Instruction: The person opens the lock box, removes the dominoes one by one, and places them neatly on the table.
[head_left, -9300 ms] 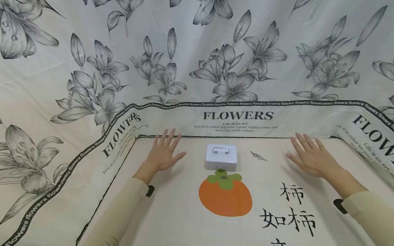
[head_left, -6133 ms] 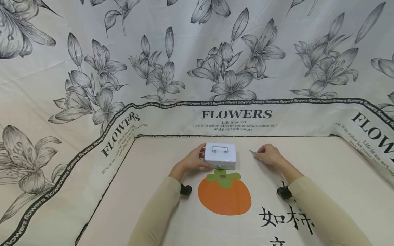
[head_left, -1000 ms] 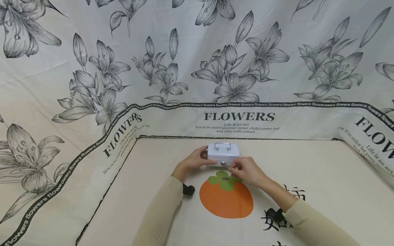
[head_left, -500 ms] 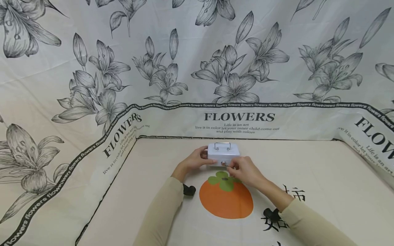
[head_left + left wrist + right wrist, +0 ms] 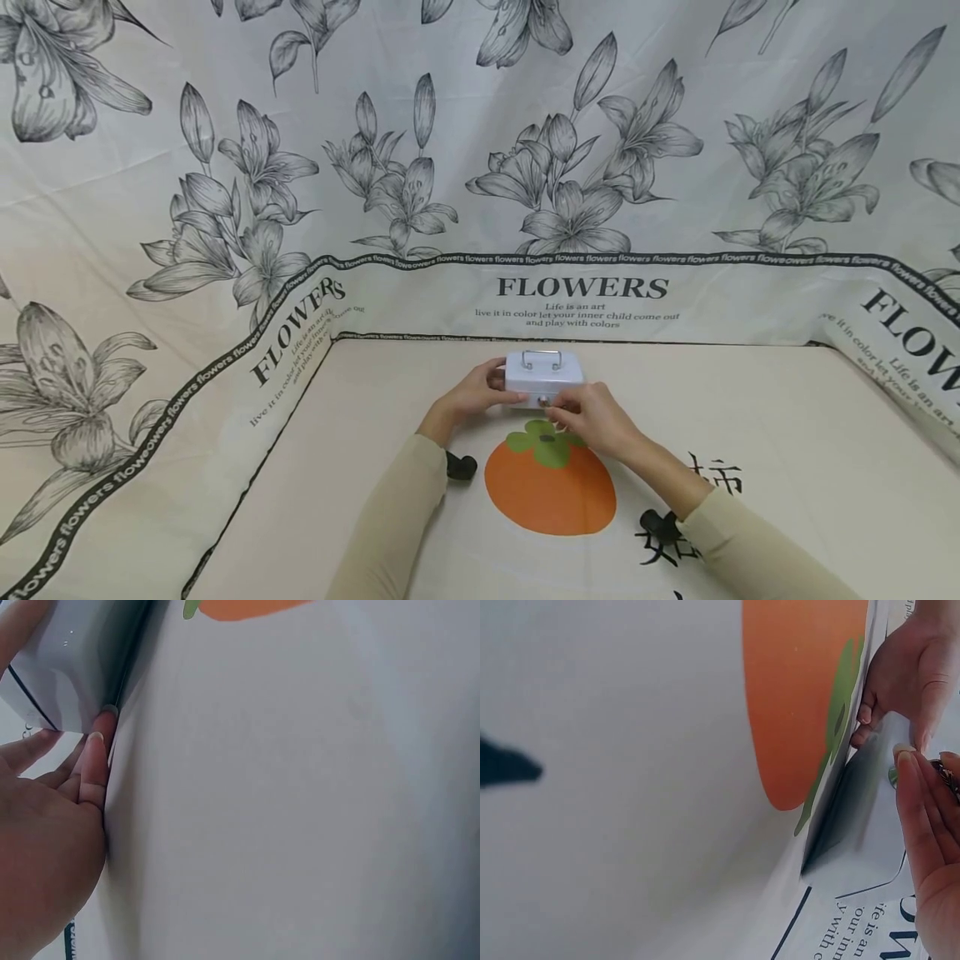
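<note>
A small white cash box (image 5: 534, 379) with a wire handle on its lid stands closed on the table. My left hand (image 5: 471, 392) grips its left side, thumb across the front and fingers round behind; the left wrist view has the fingertips low against the box (image 5: 75, 671). At the front lock (image 5: 543, 402), my right hand (image 5: 600, 419) pinches a small key between thumb and forefinger. The right wrist view shows metal keys (image 5: 946, 777) partly hidden by the fingers, beside the round lock (image 5: 892, 777).
A printed orange persimmon (image 5: 551, 496) lies just in front of the box on the pale tablecloth (image 5: 787, 408). Black printed characters (image 5: 723, 477) are at the right. A flower-patterned cloth (image 5: 375, 300) rises behind and along the sides.
At first both hands lay flat and the keys lay right of the box. Since then the left hand has gripped the box and the right has brought the keys to the lock; its fingers shift slightly there.
</note>
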The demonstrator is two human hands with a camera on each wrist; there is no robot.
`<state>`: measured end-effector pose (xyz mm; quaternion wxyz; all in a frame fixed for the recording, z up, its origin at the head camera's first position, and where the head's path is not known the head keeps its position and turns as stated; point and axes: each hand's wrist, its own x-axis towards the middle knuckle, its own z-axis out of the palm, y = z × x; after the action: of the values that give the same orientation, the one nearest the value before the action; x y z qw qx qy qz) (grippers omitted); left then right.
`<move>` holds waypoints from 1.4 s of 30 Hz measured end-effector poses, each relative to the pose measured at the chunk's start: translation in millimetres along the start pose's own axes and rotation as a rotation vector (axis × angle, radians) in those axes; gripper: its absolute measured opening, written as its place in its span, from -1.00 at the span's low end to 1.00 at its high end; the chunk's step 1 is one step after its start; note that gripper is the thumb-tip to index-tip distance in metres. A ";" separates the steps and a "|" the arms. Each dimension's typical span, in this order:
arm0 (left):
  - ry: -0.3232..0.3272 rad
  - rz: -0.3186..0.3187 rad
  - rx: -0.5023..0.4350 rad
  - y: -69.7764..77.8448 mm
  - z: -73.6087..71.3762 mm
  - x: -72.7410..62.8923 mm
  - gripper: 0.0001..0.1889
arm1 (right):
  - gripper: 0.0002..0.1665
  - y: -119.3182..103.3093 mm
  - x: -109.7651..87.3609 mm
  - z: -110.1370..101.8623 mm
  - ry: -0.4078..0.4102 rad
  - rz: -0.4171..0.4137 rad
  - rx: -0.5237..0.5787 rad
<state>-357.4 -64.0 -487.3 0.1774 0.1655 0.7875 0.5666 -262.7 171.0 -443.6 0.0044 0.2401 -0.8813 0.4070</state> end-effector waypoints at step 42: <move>0.002 -0.034 -0.010 2.3 0.3 -1.5 -0.06 | -0.80 2.4 12.7 2.7 -0.105 -0.102 -0.176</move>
<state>-355.8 -63.8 -485.1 0.1869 0.1507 0.7876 0.5675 -274.5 165.0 -444.6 0.0000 0.3042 -0.8994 0.3140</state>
